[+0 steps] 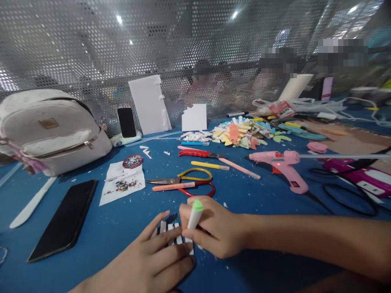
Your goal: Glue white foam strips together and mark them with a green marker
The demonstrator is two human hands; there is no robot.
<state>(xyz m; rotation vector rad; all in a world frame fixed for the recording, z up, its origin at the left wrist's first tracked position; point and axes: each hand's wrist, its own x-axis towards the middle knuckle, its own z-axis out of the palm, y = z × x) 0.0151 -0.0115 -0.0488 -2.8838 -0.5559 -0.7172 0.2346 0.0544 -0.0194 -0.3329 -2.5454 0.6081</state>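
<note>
My right hand (215, 230) is closed around a white marker (195, 215) with a green end, which points up. The marker's lower tip is hidden behind my fingers. Spread over several small white paper strips (171, 235) on the blue table, my left hand (161, 254) presses them with its fingertips. Just beyond the hands lie scissors (180, 181) with one yellow and one red handle loop, and an orange marker (173, 186) rests across them. A yellow marker (210, 165) and red-handled cutters (201, 154) lie farther back.
To the right are a pink glue gun (282, 165) and a magenta power strip (357, 177) with black cords. Cut paper pieces (244, 132) are heaped at the back. On the left sit a black phone (65, 219), a white backpack (51, 130) and a paper sheet (125, 183) with glitter.
</note>
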